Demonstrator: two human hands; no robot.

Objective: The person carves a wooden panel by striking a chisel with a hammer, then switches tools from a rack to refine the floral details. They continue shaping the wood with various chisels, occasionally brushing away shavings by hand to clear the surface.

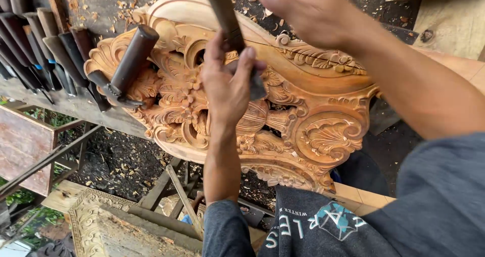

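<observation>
Carved wooden panel (303, 115), pale orange and dense with scrolls, leaves and a shell motif, lies across the workbench (65, 108) at the centre of view. The left hand (227, 83) has its fingers wrapped tight around a chisel (230, 27), whose blade meets the openwork just at 3 o'clock of the carved flowers. The right hand (308, 12), at 1 o'clock of the panel, is blurred; whether its fingers hold anything cannot be told.

A likely risk is the blade skidding off the curved relief and gouging a finished leaf, or a thin pierced bridge snapping if the cut runs with the grain (the openings beside the blade leave little wood). The left fingers sit close to the edge, so a slip could also catch them.

At 9 o'clock a dark wooden mallet (129, 65) rests on the panel's left scroll, and beyond it a row of spare chisels (45, 55) crowds the bench. Wood shavings (116, 161) litter the ground at 7 o'clock, near another carved piece (96, 221).
</observation>
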